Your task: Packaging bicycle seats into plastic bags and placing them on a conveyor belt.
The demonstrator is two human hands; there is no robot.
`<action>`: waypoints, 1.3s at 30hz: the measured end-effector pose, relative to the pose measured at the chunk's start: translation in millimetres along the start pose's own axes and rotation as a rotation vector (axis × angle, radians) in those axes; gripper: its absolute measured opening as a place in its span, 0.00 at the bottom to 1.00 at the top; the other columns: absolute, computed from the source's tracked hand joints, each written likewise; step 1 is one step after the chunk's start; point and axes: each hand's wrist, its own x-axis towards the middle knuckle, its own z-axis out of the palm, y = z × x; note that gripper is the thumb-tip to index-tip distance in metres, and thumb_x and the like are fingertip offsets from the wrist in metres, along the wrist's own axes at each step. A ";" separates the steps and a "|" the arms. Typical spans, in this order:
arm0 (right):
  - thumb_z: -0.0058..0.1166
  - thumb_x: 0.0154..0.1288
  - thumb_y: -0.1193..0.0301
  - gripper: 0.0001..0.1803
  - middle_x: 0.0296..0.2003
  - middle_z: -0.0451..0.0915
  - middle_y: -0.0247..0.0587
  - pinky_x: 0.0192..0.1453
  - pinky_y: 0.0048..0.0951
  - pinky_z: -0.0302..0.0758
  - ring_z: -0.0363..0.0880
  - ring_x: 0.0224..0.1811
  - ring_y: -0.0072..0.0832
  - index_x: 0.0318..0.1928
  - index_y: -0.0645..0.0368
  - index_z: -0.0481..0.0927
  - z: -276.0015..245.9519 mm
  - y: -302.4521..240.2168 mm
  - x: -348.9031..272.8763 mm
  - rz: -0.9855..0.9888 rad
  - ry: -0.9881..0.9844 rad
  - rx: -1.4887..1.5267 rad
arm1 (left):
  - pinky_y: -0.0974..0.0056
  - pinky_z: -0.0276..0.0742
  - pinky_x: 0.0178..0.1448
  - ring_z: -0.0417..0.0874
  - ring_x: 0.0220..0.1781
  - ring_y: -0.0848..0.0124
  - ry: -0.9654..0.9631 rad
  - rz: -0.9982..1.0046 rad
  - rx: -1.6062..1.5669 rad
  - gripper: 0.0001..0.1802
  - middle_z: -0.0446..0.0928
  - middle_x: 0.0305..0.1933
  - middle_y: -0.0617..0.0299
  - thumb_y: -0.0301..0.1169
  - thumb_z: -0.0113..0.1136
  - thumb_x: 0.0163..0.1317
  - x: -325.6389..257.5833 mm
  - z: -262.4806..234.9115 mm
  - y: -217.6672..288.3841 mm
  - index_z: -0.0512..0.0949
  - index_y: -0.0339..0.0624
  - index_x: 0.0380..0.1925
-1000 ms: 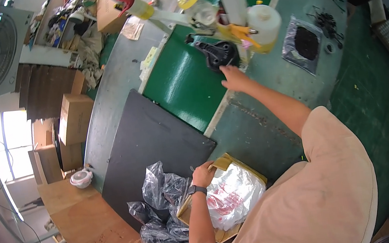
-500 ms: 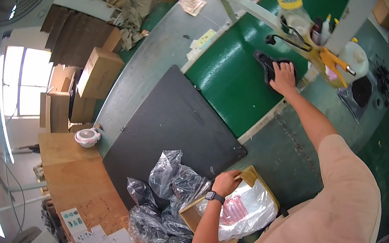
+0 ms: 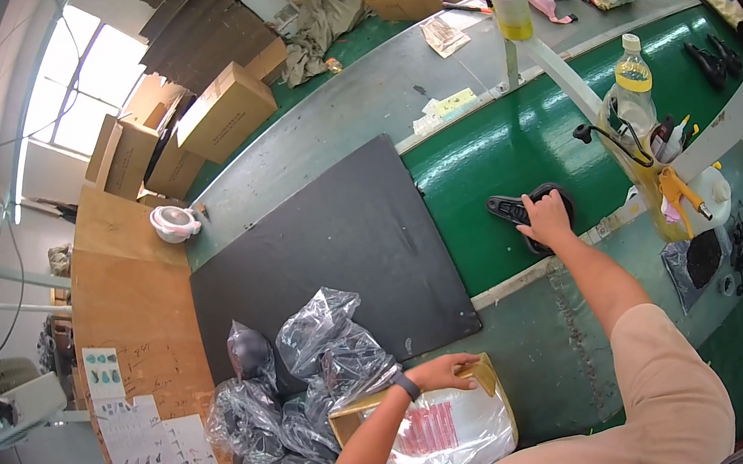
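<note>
The person's right hand point(image 3: 544, 216) is stretched far out over the green conveyor belt point(image 3: 511, 139), fingers closed down on a black handled part point(image 3: 522, 209) that lies near the belt's near edge, just short of the pale strip bordering it. The left hand point(image 3: 445, 372) rests with fingers loosely curled on the far rim of an open cardboard box point(image 3: 489, 378), right above a clear bag with red print point(image 3: 445, 432) filling the box. Beside the box, a heap of crinkled plastic bags point(image 3: 307, 376) spills onto the black mat point(image 3: 327, 258), whose far half lies bare. A bottle point(image 3: 635, 97) and tools crowd the belt's right side
</note>
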 end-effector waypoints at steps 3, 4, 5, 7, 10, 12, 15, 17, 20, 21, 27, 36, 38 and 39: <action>0.65 0.65 0.36 0.39 0.31 0.87 0.38 0.62 0.44 0.69 0.86 0.41 0.38 0.64 0.51 0.85 16.1 0.0 8.6 0.158 0.010 0.109 | 0.54 0.73 0.80 0.80 0.74 0.53 0.105 -0.053 -0.324 0.47 0.77 0.74 0.40 0.51 0.74 0.70 31.7 -53.3 -12.1 0.68 0.31 0.78; 0.65 0.65 0.36 0.37 0.32 0.88 0.42 0.59 0.44 0.71 0.86 0.40 0.41 0.62 0.50 0.86 17.1 4.3 9.2 0.166 0.006 0.140 | 0.52 0.72 0.80 0.77 0.76 0.49 0.356 -0.045 -0.126 0.48 0.76 0.74 0.37 0.52 0.75 0.67 45.4 -70.0 -18.0 0.69 0.31 0.77; 0.65 0.65 0.36 0.37 0.32 0.88 0.42 0.59 0.44 0.71 0.86 0.40 0.41 0.62 0.50 0.86 17.2 10.6 11.5 0.169 -0.012 0.129 | 0.49 0.71 0.81 0.75 0.78 0.45 0.601 -0.037 0.071 0.49 0.74 0.75 0.35 0.53 0.76 0.64 61.6 -86.8 -24.6 0.70 0.31 0.76; 0.63 0.65 0.35 0.37 0.34 0.89 0.46 0.59 0.44 0.71 0.86 0.40 0.44 0.62 0.49 0.86 20.2 14.8 25.4 0.149 -0.029 0.230 | 0.47 0.67 0.83 0.69 0.81 0.41 0.937 -0.107 0.590 0.48 0.70 0.78 0.34 0.51 0.74 0.66 86.9 -130.1 -49.8 0.68 0.32 0.77; 0.62 0.65 0.33 0.37 0.35 0.90 0.47 0.57 0.46 0.72 0.86 0.41 0.46 0.60 0.47 0.88 31.0 16.1 27.8 0.146 0.020 0.253 | 0.43 0.62 0.85 0.61 0.85 0.39 1.070 -0.304 0.692 0.51 0.61 0.83 0.32 0.55 0.69 0.68 133.5 -186.9 -60.6 0.63 0.33 0.80; 0.62 0.64 0.33 0.37 0.35 0.90 0.47 0.56 0.47 0.73 0.86 0.41 0.45 0.60 0.46 0.88 33.1 9.1 31.6 0.146 0.040 0.260 | 0.39 0.56 0.87 0.55 0.88 0.39 1.094 -0.416 0.692 0.53 0.55 0.86 0.31 0.60 0.63 0.70 156.3 -213.1 -75.9 0.61 0.33 0.81; 0.65 0.63 0.35 0.35 0.31 0.89 0.45 0.55 0.45 0.74 0.85 0.38 0.45 0.58 0.46 0.89 42.5 -5.2 42.4 0.150 0.098 0.278 | 0.36 0.44 0.90 0.47 0.91 0.42 1.279 -0.502 0.860 0.53 0.49 0.89 0.34 0.65 0.55 0.74 188.6 -215.7 -110.5 0.59 0.35 0.83; 0.66 0.63 0.36 0.34 0.32 0.89 0.45 0.55 0.44 0.74 0.85 0.38 0.44 0.59 0.46 0.89 51.5 -2.0 37.2 0.177 0.091 0.281 | 0.35 0.40 0.90 0.46 0.92 0.44 1.363 -0.452 0.838 0.51 0.49 0.89 0.37 0.64 0.55 0.74 207.2 -204.4 -113.2 0.60 0.36 0.83; 0.67 0.63 0.38 0.33 0.31 0.88 0.45 0.56 0.43 0.74 0.85 0.38 0.43 0.59 0.45 0.89 55.5 2.0 50.4 0.144 0.110 0.298 | 0.36 0.40 0.90 0.47 0.92 0.46 1.408 -0.399 0.819 0.50 0.50 0.90 0.39 0.63 0.55 0.74 208.1 -212.1 -106.8 0.61 0.39 0.83; 0.67 0.63 0.38 0.33 0.31 0.88 0.45 0.56 0.43 0.74 0.85 0.38 0.43 0.59 0.45 0.89 56.9 0.0 47.0 0.138 0.093 0.288 | 0.36 0.40 0.90 0.47 0.92 0.46 1.400 -0.406 0.801 0.50 0.50 0.90 0.39 0.63 0.55 0.74 208.3 -208.4 -108.1 0.61 0.39 0.83; 0.68 0.63 0.38 0.33 0.31 0.89 0.43 0.57 0.41 0.73 0.85 0.36 0.41 0.59 0.46 0.89 62.0 -12.4 46.5 0.124 0.061 0.267 | 0.37 0.41 0.90 0.47 0.91 0.47 1.423 -0.403 0.726 0.48 0.51 0.90 0.41 0.61 0.57 0.73 203.5 -204.9 -113.8 0.63 0.41 0.83; 0.71 0.64 0.45 0.31 0.20 0.77 0.30 0.49 0.40 0.72 0.80 0.28 0.35 0.58 0.51 0.89 64.2 -23.3 57.0 0.040 0.102 0.309 | 0.39 0.43 0.91 0.50 0.91 0.50 1.474 -0.402 0.686 0.45 0.54 0.89 0.46 0.60 0.58 0.73 202.7 -216.6 -116.3 0.66 0.46 0.81; 0.73 0.63 0.45 0.33 0.26 0.79 0.32 0.49 0.40 0.73 0.80 0.32 0.34 0.61 0.52 0.86 59.8 -34.6 58.1 0.044 0.078 0.347 | 0.39 0.45 0.90 0.52 0.91 0.51 1.500 -0.402 0.695 0.43 0.56 0.88 0.48 0.59 0.58 0.73 202.4 -216.8 -125.5 0.68 0.48 0.81; 0.73 0.63 0.45 0.33 0.26 0.79 0.32 0.49 0.40 0.73 0.80 0.32 0.34 0.61 0.52 0.86 58.9 -40.4 58.2 0.026 0.063 0.344 | 0.39 0.45 0.90 0.52 0.91 0.51 1.501 -0.421 0.677 0.43 0.56 0.88 0.48 0.59 0.58 0.73 202.5 -216.1 -129.1 0.68 0.48 0.81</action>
